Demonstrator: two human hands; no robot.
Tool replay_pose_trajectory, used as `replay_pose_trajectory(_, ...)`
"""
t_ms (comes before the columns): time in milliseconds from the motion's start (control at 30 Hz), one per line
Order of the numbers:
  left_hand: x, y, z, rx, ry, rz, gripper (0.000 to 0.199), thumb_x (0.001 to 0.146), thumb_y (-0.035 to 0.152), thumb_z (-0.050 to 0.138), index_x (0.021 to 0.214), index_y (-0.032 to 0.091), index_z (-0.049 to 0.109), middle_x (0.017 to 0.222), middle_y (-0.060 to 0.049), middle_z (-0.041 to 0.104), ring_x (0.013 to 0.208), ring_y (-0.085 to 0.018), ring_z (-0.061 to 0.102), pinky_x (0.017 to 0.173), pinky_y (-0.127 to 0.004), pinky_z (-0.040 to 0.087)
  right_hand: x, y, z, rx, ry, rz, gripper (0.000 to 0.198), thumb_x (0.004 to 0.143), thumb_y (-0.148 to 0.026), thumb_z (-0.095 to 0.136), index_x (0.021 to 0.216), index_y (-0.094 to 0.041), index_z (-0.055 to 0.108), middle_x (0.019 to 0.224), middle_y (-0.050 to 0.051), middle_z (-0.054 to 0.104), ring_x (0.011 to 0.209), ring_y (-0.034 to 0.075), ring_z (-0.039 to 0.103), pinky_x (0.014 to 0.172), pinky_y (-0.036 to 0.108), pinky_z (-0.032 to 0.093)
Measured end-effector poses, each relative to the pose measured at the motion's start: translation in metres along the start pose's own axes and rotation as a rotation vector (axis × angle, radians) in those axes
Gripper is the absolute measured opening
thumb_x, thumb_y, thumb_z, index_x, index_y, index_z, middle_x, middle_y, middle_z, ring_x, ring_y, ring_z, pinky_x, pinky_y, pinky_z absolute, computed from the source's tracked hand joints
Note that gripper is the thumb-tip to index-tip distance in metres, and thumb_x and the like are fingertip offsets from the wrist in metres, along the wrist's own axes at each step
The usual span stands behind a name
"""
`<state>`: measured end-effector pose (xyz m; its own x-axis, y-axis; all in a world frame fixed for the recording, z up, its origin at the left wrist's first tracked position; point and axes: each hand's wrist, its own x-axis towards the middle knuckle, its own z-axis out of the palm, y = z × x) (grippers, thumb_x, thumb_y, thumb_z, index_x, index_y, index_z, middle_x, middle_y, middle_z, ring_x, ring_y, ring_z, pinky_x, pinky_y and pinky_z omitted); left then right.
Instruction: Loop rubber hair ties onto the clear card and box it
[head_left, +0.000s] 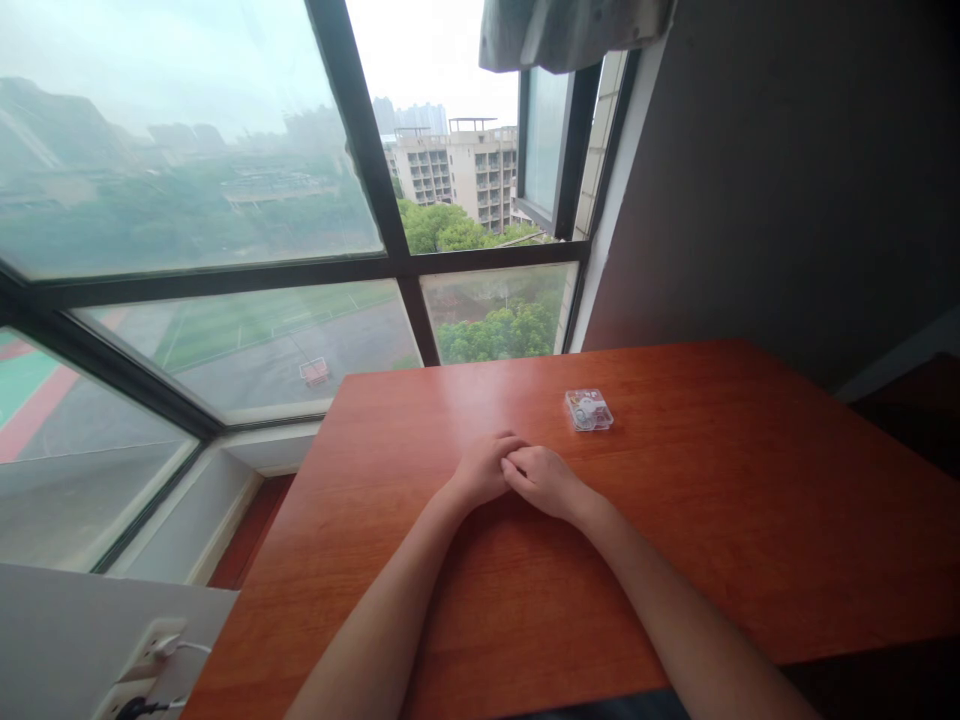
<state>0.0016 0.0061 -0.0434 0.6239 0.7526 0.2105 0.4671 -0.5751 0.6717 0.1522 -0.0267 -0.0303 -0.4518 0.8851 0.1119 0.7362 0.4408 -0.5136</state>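
Note:
My left hand (484, 470) and my right hand (546, 480) rest together on the wooden table (697, 560), touching at the fingers. Both are closed, with the fingers folded against each other, and no object shows in them. Part of the fingers is hidden where the hands overlap. Just beyond my right hand, a little to its right, lies a small clear plastic box (589, 410). It looks shut and has small pieces inside, some reddish and some pale, too small to name. Neither hand touches the box.
Large dark-framed windows (397, 265) stand behind and left of the table, with one pane (546, 140) swung outward. A grey curtain (574, 30) hangs above. Wall sockets (154, 650) with plugged-in cables are at the lower left. A dark wall (787, 180) rises at the right.

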Motion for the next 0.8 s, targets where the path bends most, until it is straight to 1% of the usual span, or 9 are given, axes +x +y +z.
replay_pose_trajectory(300, 0.000, 0.000, 0.000, 0.006, 0.000, -0.003, 0.036, 0.066, 0.012, 0.054, 0.099, 0.016, 0.069, 0.094, -0.006, 0.064, 0.080, -0.017, 0.060, 0.073, -0.026, 0.047, 0.000, -0.001, -0.001, -0.006, -0.011, 0.006, 0.034, 0.095, -0.029, 0.040, 0.076, -0.017, 0.066, 0.080, 0.006, 0.070, 0.070, 0.015, 0.059, 0.062, 0.025, 0.033)
replay_pose_trajectory(500, 0.001, 0.001, 0.000, 0.005, -0.004, -0.006, 0.035, 0.066, 0.011, 0.054, 0.098, 0.015, 0.069, 0.094, -0.006, 0.064, 0.079, -0.016, 0.060, 0.072, -0.025, 0.047, 0.000, 0.000, 0.000, -0.014, -0.001, -0.009, 0.035, 0.095, -0.030, 0.039, 0.075, -0.018, 0.065, 0.079, 0.006, 0.070, 0.069, 0.015, 0.059, 0.061, 0.026, 0.032)
replay_pose_trajectory(600, 0.001, 0.001, 0.001, 0.017, 0.001, -0.019, 0.034, 0.067, 0.011, 0.053, 0.096, 0.016, 0.069, 0.093, -0.005, 0.064, 0.080, -0.016, 0.060, 0.072, -0.025, 0.047, 0.000, 0.000, 0.001, -0.039, 0.010, 0.008, 0.034, 0.095, -0.031, 0.040, 0.075, -0.018, 0.064, 0.079, 0.005, 0.069, 0.068, 0.015, 0.058, 0.060, 0.026, 0.031)
replay_pose_trajectory(700, 0.001, 0.002, 0.001, 0.048, 0.022, -0.034, 0.029, 0.068, 0.011, 0.053, 0.094, 0.016, 0.067, 0.091, -0.005, 0.064, 0.079, -0.016, 0.059, 0.071, -0.025, 0.046, 0.000, 0.002, -0.001, -0.067, 0.055, 0.051, 0.028, 0.093, -0.030, 0.043, 0.079, -0.020, 0.064, 0.083, 0.004, 0.070, 0.072, 0.016, 0.059, 0.061, 0.026, 0.032)
replay_pose_trajectory(767, 0.001, 0.005, 0.001, 0.073, 0.032, -0.043, 0.021, 0.072, 0.015, 0.055, 0.090, 0.016, 0.066, 0.085, -0.004, 0.063, 0.075, -0.015, 0.057, 0.068, -0.025, 0.045, 0.000, 0.006, -0.006, -0.094, 0.123, 0.114, 0.022, 0.091, -0.027, 0.045, 0.081, -0.021, 0.063, 0.085, 0.003, 0.069, 0.075, 0.016, 0.058, 0.063, 0.026, 0.032)
replay_pose_trajectory(800, 0.001, 0.006, 0.000, 0.078, 0.031, -0.044, 0.019, 0.074, 0.017, 0.055, 0.090, 0.016, 0.065, 0.083, -0.004, 0.062, 0.073, -0.015, 0.056, 0.067, -0.024, 0.044, 0.000, 0.009, -0.010, -0.118, 0.173, 0.167, 0.021, 0.091, -0.026, 0.045, 0.080, -0.022, 0.062, 0.083, 0.003, 0.068, 0.076, 0.016, 0.058, 0.063, 0.026, 0.032)
